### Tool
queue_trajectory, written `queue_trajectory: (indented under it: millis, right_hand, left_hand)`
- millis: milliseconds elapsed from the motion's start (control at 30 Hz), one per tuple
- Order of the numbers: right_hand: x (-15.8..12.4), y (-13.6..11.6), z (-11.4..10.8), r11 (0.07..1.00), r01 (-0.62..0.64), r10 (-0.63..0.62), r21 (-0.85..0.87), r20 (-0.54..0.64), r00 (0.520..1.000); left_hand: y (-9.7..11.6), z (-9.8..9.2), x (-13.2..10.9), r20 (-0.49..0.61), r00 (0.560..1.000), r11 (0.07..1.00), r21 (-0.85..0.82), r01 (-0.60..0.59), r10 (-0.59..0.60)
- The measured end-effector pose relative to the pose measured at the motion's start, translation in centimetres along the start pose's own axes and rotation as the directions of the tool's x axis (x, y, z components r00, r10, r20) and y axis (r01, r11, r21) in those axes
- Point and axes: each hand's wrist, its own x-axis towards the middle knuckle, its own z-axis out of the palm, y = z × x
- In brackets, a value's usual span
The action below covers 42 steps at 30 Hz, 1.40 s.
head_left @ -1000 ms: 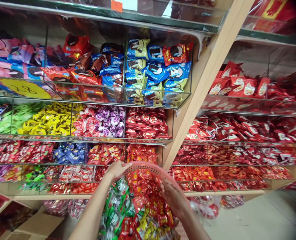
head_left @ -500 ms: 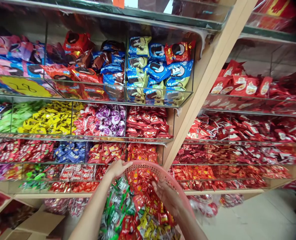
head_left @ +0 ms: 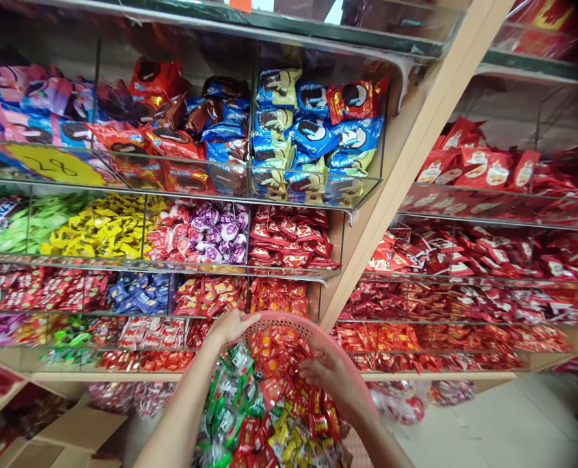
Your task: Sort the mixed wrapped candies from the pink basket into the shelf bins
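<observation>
Left hand: My left hand (head_left: 230, 327) is curled over the rim of the basket, fingers hooked around it and gripping, so the basket's weight hangs from this side.

Right hand: My right hand (head_left: 325, 380) lies in the heap with its fingers loosely curled and a little spread. I cannot tell whether they are pinching a sweet.

Basket: The pink mesh basket (head_left: 289, 318) is held low in front of the shelves and tilted, probably so the heap lies within my right hand's reach.

Basket contents: Red and gold sweets (head_left: 289, 383) fill the middle, with green sweets (head_left: 227, 390) along one side and yellow sweets (head_left: 281, 426) lower down. I cannot read their wrappers.

Clear bins: Clear plastic bins (head_left: 293, 237) keep each kind of sweet apart, likely so that they don't mix. The upper ones hold blue cookie packs (head_left: 274, 88).

Writing: A yellow round sign (head_left: 54, 164) is stuck on the upper bin, with a handwritten figure that looks like 28. No brand name is clear enough to read.

Shelf frame: A pale wooden upright (head_left: 406, 169) divides this shelf unit from the red-stocked bins on the right.

Floor: A cardboard box (head_left: 84, 429) sits at lower left, and a clear bag of sweets (head_left: 400, 406) sits at lower right.
</observation>
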Motion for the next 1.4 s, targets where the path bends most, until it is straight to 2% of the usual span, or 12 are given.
queue_trajectory:
  millis: [100,200,267,333,433,533,633,767,933,1200,1300,1400]
  right_hand:
    - [0.9,0.2,0.5,0.994,0.054,-0.049,-0.095,0.055,0.997]
    - [1.9,0.1,0.6,0.932,0.175,-0.179,-0.318,0.017,0.984]
    - [2.4,-0.2,0.5,0.81,0.275,-0.324,-0.518,-0.005,0.946]
    - [2.6,-0.7,0.3,0.633,0.333,-0.435,-0.699,0.034,0.9]
    - [2.8,-1.3,0.3,0.39,0.335,-0.497,-0.858,0.111,0.861]
    - [3.5,-1.5,1.0,0.276,0.283,-0.514,-0.919,0.107,0.851]
    - [4.4,-1.3,2.0,0.278,0.285,-0.523,-0.917,0.104,0.846]
    - [4.8,-0.9,3.2,0.348,0.372,-0.524,-0.861,0.15,0.838]
    - [4.2,-1.0,3.1,0.403,0.374,-0.537,-0.835,0.116,0.835]
    - [3.7,-0.6,2.1,0.294,0.382,-0.541,-0.876,0.177,0.822]
    - [4.5,-1.8,2.9,0.308,0.362,-0.555,-0.88,0.142,0.819]
    - [6.7,-4.0,4.6,0.265,0.335,-0.561,-0.904,0.138,0.816]
  left_hand:
    - [0.0,0.0,0.0,0.007,1.0,1.0,-0.01,0.0,0.0]
    - [0.0,-0.1,-0.1,0.009,1.0,1.0,-0.014,0.005,-0.005]
    - [0.0,-0.1,-0.1,0.01,1.0,1.0,-0.009,0.005,-0.005]
    - [0.0,-0.1,-0.1,0.01,1.0,1.0,-0.006,0.003,-0.003]
    - [0.0,-0.1,0.0,0.009,1.0,1.0,-0.006,0.004,-0.004]
    - [0.0,-0.1,0.0,0.003,1.0,1.0,-0.009,0.0,0.0]
    - [0.0,-0.1,-0.1,-0.004,1.0,1.0,-0.022,-0.007,0.006]
    - [0.0,0.0,-0.1,-0.012,1.0,1.0,-0.028,-0.006,0.006]
    - [-0.3,0.3,0.1,-0.014,1.0,0.999,-0.029,-0.018,0.017]
    - [-0.6,0.6,0.5,-0.014,1.0,1.0,-0.022,-0.02,0.02]
    - [-0.8,0.8,0.6,-0.007,1.0,0.999,-0.033,-0.018,0.018]
    - [-0.9,0.9,0.7,-0.003,1.0,0.999,-0.042,-0.01,0.01]
